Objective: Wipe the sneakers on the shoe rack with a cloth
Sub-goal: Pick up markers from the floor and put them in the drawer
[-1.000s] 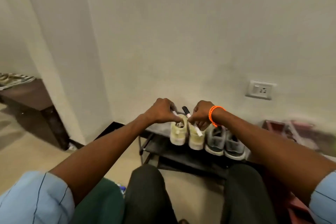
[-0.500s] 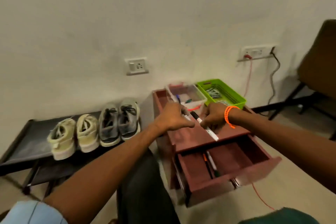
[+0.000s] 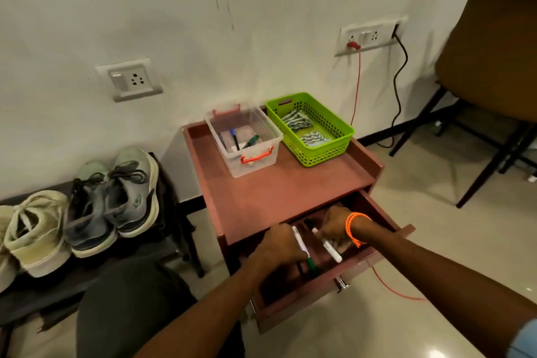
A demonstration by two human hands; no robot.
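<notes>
A grey-green pair of sneakers and a cream pair stand on the low black shoe rack at the left. Folded striped cloths lie in a green basket on the red-brown side table. Both my hands are over the table's open drawer. My left hand grips a white marker with a green cap. My right hand, with an orange wristband, grips a white marker.
A clear plastic box holding pens sits beside the basket. A brown chair stands at the right. Red and black cables hang from a wall socket. My knee is in front of the rack.
My view swung from the shoe rack to the side table. Both hands, each holding a marker, moved from above the cream sneakers to over the table top and now down into the open drawer.
</notes>
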